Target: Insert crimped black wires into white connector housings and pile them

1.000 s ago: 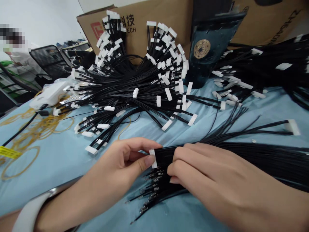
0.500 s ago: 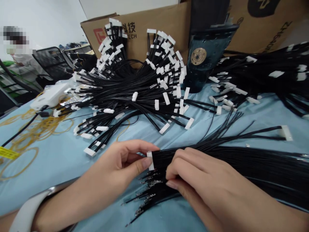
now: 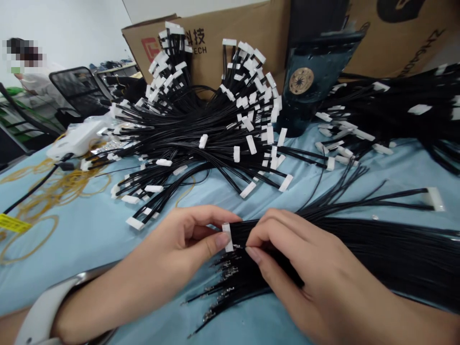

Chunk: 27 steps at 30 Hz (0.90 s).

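My left hand (image 3: pixel 201 237) pinches a white connector housing (image 3: pixel 227 238) between thumb and fingers. Close to its right, my right hand (image 3: pixel 291 258) is closed in a pinch on a thin black wire (image 3: pixel 237 247), whose metal-tipped end points at the housing. Black wires also run from the housing rightward under my right hand. Below lies a bundle of loose black wires (image 3: pixel 251 275), their bare metal terminals (image 3: pixel 228 274) fanned toward the left. The bundle stretches to the right edge, partly hidden by my right hand.
A big pile of finished-looking black cables with white connectors (image 3: pixel 194 120) lies behind my hands. More cables (image 3: pixel 395 110) are at the right. A blue tumbler (image 3: pixel 305 86) stands before a cardboard box (image 3: pixel 251 28). Yellow rubber bands (image 3: pixel 72 184) lie left. A person (image 3: pixel 39 81) sits far left.
My right hand has shifted up and slightly left, bringing a wire's metal tip beside the housing. My left hand keeps its pinch. The view has moved slightly.
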Tool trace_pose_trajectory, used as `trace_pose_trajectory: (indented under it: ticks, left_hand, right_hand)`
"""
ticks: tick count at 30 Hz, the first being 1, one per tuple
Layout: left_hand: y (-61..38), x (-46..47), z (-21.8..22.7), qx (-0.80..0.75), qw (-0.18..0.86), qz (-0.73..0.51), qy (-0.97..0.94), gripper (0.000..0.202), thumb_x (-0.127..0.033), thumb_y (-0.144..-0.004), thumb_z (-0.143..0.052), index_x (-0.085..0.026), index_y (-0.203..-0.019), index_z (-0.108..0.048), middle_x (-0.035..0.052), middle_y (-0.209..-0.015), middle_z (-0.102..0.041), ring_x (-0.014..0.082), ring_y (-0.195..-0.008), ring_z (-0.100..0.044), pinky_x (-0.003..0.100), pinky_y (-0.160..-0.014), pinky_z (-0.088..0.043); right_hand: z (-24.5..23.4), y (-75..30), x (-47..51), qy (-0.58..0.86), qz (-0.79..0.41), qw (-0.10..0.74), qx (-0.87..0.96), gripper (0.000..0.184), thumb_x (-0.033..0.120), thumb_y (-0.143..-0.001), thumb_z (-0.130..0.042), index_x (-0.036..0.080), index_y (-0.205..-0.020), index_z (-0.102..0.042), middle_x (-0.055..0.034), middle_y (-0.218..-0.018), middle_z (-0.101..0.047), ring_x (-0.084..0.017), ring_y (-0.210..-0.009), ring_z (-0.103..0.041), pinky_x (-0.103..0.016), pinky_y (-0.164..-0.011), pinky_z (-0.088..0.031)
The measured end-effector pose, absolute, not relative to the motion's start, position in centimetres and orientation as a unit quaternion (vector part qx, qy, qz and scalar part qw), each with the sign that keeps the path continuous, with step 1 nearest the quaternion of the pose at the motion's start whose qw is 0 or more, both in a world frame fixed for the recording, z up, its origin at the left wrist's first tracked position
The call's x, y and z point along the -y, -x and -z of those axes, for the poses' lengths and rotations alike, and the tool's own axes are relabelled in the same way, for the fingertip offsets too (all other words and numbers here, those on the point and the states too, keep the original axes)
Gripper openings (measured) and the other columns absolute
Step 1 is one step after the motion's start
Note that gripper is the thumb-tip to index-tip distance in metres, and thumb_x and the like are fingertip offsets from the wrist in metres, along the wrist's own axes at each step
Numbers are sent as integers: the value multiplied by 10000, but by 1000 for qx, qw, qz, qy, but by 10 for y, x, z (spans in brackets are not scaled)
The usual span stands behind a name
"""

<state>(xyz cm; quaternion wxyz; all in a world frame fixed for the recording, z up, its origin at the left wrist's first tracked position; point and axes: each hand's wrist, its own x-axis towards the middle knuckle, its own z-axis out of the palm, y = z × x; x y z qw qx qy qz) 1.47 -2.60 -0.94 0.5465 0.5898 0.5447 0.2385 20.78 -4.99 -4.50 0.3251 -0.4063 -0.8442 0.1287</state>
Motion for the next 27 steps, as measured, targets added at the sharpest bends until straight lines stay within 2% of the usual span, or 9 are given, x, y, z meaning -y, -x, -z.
trace_pose_trajectory:
  ticks: [8,17,27]
  left_hand:
    - [-17,22,10,-540,558,-245,-581,172,-231,-814,-698,-205,-967,-773,14,-864,-798,191,-812,-702,259,-734,-546]
    - [-17,26,10,-541,542,-245,-594,150,-250,-814,-680,-243,-932,-773,-2,-839,-809,209,-793,-710,270,-703,-544]
    - [-19,28,9,-553,529,-251,-592,140,-275,-792,-658,-308,-892,-750,-21,-806,-803,233,-776,-709,286,-688,-545]
  right_hand:
    - [49,-209,44,397,-151,306,852,276,49,-925,-433,152,-794,-653,-35,-707,-602,-179,-638,-576,-289,-571,-483]
    - [47,-207,43,410,-180,328,832,258,80,-925,-443,174,-766,-624,-20,-699,-620,-154,-642,-585,-254,-570,-464]
    - [40,-209,38,433,-289,280,807,191,148,-892,-479,204,-742,-583,11,-700,-613,-141,-621,-547,-272,-553,-415]
